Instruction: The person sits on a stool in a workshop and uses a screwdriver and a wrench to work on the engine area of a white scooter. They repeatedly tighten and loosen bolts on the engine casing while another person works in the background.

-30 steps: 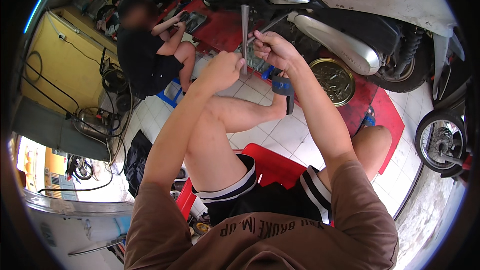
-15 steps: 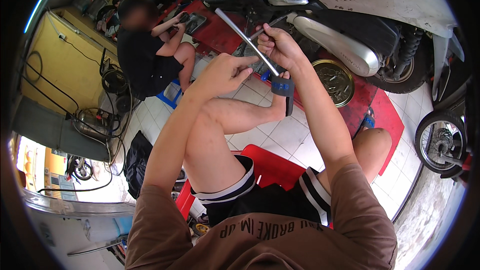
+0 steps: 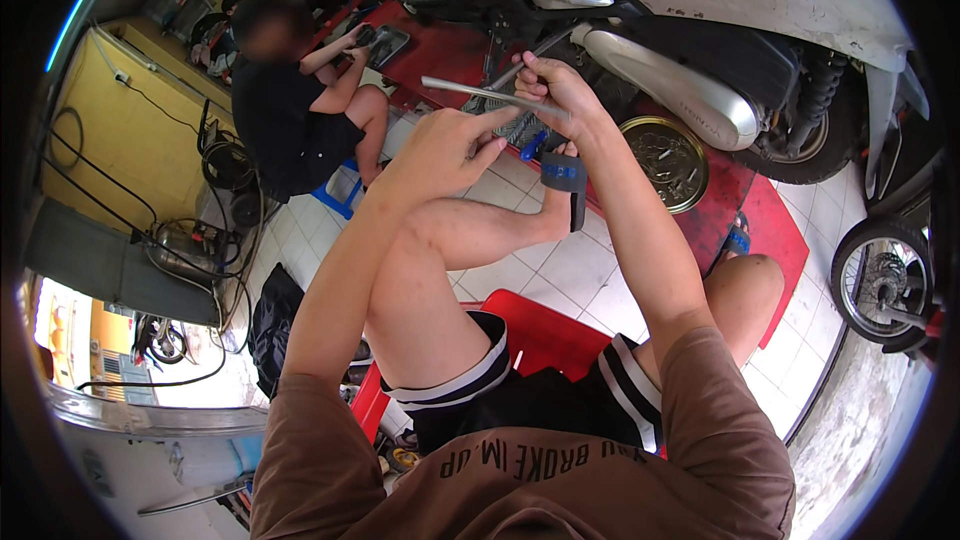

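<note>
My right hand (image 3: 560,90) is closed around the shaft of a metal T-handle wrench (image 3: 465,88), just beyond the crossbar. That shaft runs up and away toward the underside of a scooter (image 3: 670,90), beside its silver cover; its far tip is hard to make out. The crossbar lies almost level, slanting slightly down to the right across my right palm. My left hand (image 3: 440,155) is just below the bar with its index finger stretched toward it, thumb apart and other fingers curled. Whether that fingertip touches the bar is unclear.
A round brass-coloured tray (image 3: 704,185) with small metal parts rests on the red platform (image 3: 780,240) under the scooter. A blue-handled tool (image 3: 533,146) lies near my foot. At left another person (image 3: 285,100) sits on a blue stool (image 3: 340,190). A loose wheel (image 3: 882,280) stands far right.
The wrench's crossbar has turned from a steep diagonal to nearly level, its left end swinging downward. Both hands have stayed almost in place.
</note>
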{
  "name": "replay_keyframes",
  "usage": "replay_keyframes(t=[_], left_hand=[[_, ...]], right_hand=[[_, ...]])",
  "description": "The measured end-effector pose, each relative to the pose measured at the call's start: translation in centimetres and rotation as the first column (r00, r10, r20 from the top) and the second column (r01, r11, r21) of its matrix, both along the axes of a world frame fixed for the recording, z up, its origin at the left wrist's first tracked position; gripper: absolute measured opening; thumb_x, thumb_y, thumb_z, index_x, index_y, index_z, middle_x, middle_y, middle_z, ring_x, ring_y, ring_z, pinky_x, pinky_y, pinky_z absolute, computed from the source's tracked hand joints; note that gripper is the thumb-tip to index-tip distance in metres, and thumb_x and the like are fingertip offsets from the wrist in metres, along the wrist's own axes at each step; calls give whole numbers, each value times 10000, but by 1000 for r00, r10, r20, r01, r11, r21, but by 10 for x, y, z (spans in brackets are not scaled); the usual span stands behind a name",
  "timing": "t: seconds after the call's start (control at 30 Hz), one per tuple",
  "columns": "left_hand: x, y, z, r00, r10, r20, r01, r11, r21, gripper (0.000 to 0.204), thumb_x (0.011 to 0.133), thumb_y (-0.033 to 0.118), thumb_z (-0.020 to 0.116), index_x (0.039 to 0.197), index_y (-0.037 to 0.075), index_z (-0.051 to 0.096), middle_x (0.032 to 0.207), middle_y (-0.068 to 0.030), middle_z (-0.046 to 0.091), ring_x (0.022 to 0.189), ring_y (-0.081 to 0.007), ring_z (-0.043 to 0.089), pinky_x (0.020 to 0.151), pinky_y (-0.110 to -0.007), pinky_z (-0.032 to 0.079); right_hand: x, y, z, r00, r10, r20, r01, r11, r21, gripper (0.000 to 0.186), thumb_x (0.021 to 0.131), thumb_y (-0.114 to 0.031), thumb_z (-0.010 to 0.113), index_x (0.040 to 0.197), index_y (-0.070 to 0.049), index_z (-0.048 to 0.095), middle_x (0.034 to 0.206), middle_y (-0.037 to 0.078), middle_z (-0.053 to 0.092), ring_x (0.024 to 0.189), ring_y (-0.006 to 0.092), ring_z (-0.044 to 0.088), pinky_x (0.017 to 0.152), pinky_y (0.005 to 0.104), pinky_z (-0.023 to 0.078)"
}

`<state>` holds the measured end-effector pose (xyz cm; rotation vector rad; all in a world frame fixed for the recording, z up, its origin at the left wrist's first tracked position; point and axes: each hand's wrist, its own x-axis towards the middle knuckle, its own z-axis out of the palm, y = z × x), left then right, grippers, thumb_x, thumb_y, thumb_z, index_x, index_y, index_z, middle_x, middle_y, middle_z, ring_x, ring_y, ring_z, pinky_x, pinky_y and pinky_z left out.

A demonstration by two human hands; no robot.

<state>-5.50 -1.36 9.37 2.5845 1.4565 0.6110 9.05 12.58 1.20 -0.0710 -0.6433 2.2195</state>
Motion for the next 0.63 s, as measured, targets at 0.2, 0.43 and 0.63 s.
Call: replay_keyframes(t=[0.2, 0.43, 0.63], left_hand=[[-7, 4, 0, 936, 338, 103, -345, 937, 62, 316, 821, 108, 601, 1128, 45, 641, 556, -88, 504, 460, -170, 470, 488, -314, 376], [-5, 2, 0, 999, 49, -9, -49, 996, -80, 287, 811, 113, 606, 1088, 74, 667, 600, -117, 554, 489, -194, 480, 498, -323, 378], [5, 0, 12, 983, 149, -107, -135, 983, 123, 508, 809, 120, 618, 1308, 157, 536, 702, -116, 621, 547, -182, 531, 553, -320, 423]], right_hand=[[3, 1, 2, 1000, -23, -8, 23, 999, -33, 143, 968, -109, 459, 968, 28, 501, 653, 3, 416, 535, 72, 326, 507, 231, 312], [6, 4, 1, 999, -22, -45, 20, 998, -59, 134, 958, -95, 466, 981, 35, 492, 659, 8, 418, 546, 74, 327, 507, 228, 304], [3, 8, -5, 1000, -3, -31, 2, 999, -50, 135, 954, -108, 485, 940, 26, 486, 676, 14, 430, 566, 77, 336, 512, 240, 318]])
